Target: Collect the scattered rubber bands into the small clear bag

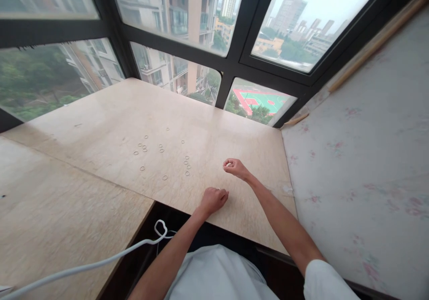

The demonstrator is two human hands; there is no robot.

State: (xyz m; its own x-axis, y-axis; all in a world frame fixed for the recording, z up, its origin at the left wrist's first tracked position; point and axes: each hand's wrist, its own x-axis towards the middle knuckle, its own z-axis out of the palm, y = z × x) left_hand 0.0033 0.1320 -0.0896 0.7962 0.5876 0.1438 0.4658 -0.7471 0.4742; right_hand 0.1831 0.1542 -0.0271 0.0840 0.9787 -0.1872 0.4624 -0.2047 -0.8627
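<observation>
My left hand (214, 200) rests near the front edge of the marble-patterned counter, its fingers curled closed, with a ring on one finger. Whatever lies inside those fingers, if anything, is hidden. A little farther out and to the right, my right hand (235, 168) is held in a pinch with curled fingers. Anything between its fingertips is too small to make out. Several thin rings are scattered to the left of both hands, among them a ring (187, 171), a ring (165, 175) and a ring (142, 166), lying flat and mostly apart.
The counter (234, 134) meets dark-framed windows (231, 40) at the back and a floral-papered wall (355, 157) on the right. A white cable (97, 263) loops over the lower left. A lower-left counter section (50, 210) adjoins along a seam.
</observation>
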